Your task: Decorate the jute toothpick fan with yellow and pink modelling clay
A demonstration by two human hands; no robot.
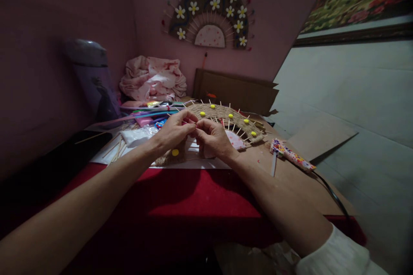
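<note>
Fingertips pinched together, my left hand (176, 128) and my right hand (214, 137) meet over the table. Between them is something small and reddish, mostly hidden by the fingers. Beneath and behind the hands lies a half-round fan craft (221, 110), its arched band wrapped in brown twine. Yellow oval dots (230, 116) sit along the band, and thin sticks poke out from both its edges. A pink spotted half-circle (235, 140) forms its centre, partly covered by my right hand.
A flower-patterned glue gun (292, 154) with a black cord lies at right on brown board. Left are thin wooden sticks (118, 148), a clear plastic bag (137, 136) and coloured strips (155, 113). Cardboard (232, 90) and bunched cloth (153, 78) stand behind. Red cloth (180, 197) covers the table.
</note>
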